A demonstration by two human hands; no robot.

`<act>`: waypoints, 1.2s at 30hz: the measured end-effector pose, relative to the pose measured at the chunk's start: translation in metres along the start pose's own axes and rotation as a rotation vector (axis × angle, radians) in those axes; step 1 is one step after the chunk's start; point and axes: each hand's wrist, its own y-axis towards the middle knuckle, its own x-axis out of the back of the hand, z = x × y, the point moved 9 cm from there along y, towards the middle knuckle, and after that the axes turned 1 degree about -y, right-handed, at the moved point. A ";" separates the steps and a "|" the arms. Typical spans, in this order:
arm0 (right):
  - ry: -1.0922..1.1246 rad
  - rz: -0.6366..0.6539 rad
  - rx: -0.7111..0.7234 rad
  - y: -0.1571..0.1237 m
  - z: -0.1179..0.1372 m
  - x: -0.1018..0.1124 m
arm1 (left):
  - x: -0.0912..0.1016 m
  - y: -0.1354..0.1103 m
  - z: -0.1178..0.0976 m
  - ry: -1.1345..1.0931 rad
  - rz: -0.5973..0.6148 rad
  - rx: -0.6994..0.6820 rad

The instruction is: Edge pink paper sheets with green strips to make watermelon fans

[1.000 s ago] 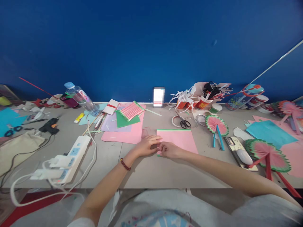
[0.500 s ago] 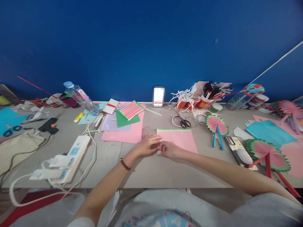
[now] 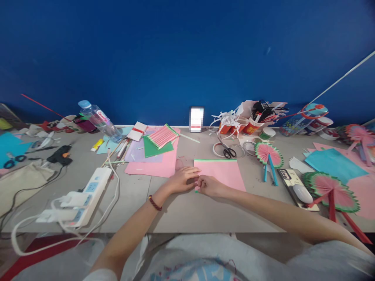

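A grey table (image 3: 181, 210) spans the scene. On it, near the middle, a pink sheet (image 3: 222, 171) with a green far edge lies flat. The right hand (image 3: 211, 186) is curled, its fingertips apparently pinching the sheet's near left corner. The left hand (image 3: 183, 179), fingers bent, meets it there; I cannot tell whether it grips. Scissors (image 3: 227, 151) lie beyond the sheet.

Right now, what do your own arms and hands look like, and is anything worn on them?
Both arms are bare below a white left sleeve and a pale grey right sleeve. The left hand and right hand wear no gloves, and I make out no rings. A dark red beaded bracelet circles the left wrist.
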 end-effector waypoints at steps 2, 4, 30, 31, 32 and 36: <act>-0.010 -0.007 0.010 -0.001 0.001 0.000 | 0.000 0.000 0.000 -0.001 -0.004 0.002; -0.014 -0.012 0.030 -0.002 0.002 0.001 | 0.001 0.000 0.000 -0.002 -0.010 0.004; -0.060 -0.018 0.084 -0.003 0.005 0.000 | -0.002 -0.004 -0.009 0.033 0.165 0.035; -0.051 -0.019 0.083 -0.003 0.005 0.001 | -0.002 -0.004 -0.009 0.037 0.163 0.033; -0.041 -0.022 0.080 -0.003 0.004 0.001 | -0.002 -0.005 -0.009 0.041 0.160 0.031; -0.028 -0.014 0.059 -0.001 0.000 0.002 | -0.003 -0.006 -0.010 0.060 0.160 0.025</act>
